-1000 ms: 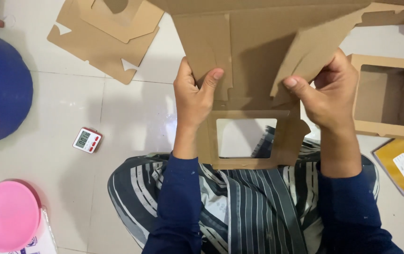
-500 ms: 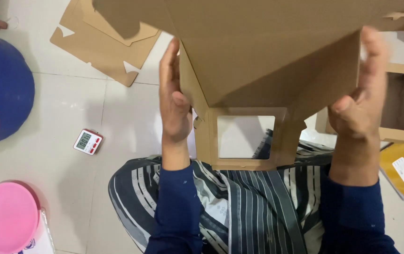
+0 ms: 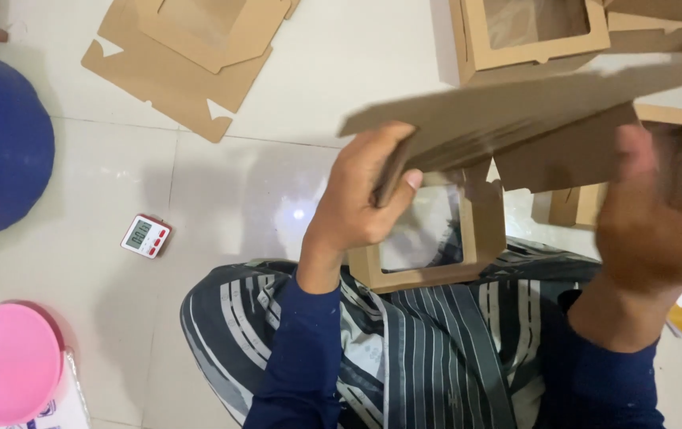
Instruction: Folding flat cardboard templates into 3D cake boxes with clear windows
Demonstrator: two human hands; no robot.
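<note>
Head view shows the cardboard box blank now tipped flat, edge-on; left hand pinches its nine-o'clock edge, right hand blurred, grip untellable.

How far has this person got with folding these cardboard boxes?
Done: an assembled window box stands at the top, another at the right. In hand: the left hand grips a brown cardboard blank by its edge, with the right hand under it, and it is not box-shaped yet. Left: flat blanks lie stacked on the floor.
</note>
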